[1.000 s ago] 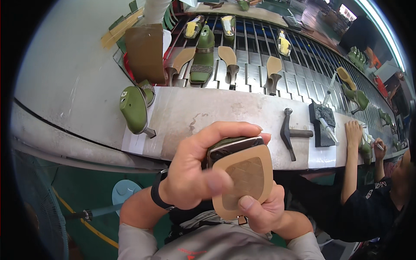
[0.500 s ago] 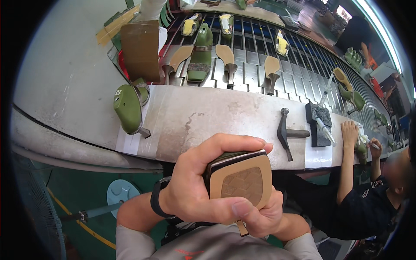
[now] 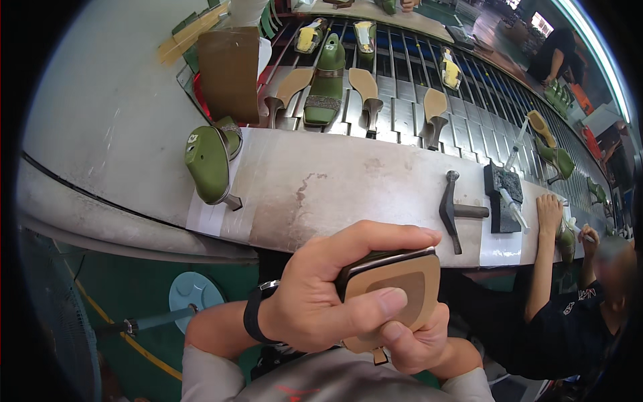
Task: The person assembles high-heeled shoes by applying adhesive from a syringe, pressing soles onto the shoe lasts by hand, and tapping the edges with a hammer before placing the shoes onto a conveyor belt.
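Both my hands hold one heeled sandal in front of my body, its tan outsole turned up toward me. My left hand wraps the front part, fingers over the far edge and thumb pressed flat on the sole. My right hand grips it lower down, its thumb against the sole's near side. A small heel tip shows below the sole; the upper is mostly hidden by my hands. On the bench beyond lie a hammer with a dark head and, to the left, a green heeled sandal.
A dark block with syringes stands right of the hammer. Behind the bench runs a metal conveyor carrying several sandals and soles. A cardboard piece stands at the back left. A co-worker's arm rests on the bench's right end.
The sandal in my hands has moved slightly right and down and tilted. My left thumb has slid up onto the middle of the sole. The whole view has shifted a little.
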Demonstrator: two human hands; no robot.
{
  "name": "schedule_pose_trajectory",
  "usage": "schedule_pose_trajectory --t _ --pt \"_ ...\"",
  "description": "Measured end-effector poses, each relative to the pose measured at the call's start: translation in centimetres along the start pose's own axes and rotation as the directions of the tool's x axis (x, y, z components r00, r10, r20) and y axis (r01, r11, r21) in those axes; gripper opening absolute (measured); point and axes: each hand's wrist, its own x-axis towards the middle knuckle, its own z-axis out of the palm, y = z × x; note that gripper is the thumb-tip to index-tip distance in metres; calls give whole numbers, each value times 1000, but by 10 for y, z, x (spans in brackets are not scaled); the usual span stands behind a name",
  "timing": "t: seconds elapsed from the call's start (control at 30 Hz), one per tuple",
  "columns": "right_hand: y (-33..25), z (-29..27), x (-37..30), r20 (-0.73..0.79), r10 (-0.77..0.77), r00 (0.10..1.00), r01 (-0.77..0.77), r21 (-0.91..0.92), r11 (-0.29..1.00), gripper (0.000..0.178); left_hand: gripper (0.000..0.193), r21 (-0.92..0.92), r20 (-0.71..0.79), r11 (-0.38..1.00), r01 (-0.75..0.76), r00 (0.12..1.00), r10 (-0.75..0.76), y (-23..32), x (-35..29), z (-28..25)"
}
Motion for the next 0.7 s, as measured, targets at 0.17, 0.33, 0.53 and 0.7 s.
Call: schedule_pose_trajectory --t 0.17,0.33,0.53,0.7 --pt "0 -1 -1 -9 92 996 -91 80 993 12 57 -30 4 999 -19 1000 19 -4 0 -3" --pt "1 -1 2 4 14 1000 -14 15 1000 13 61 2 29 1000 4 1000 -4 -3 1 -4" --pt "-14 -11 3 35 112 993 -110 -48 993 19 70 -264 89 963 46 996 -23 -11 11 -10" --pt "-25 -9 40 -118 253 960 -253 16 967 56 88 -299 84 952 70 995 -46 -27 51 -32"
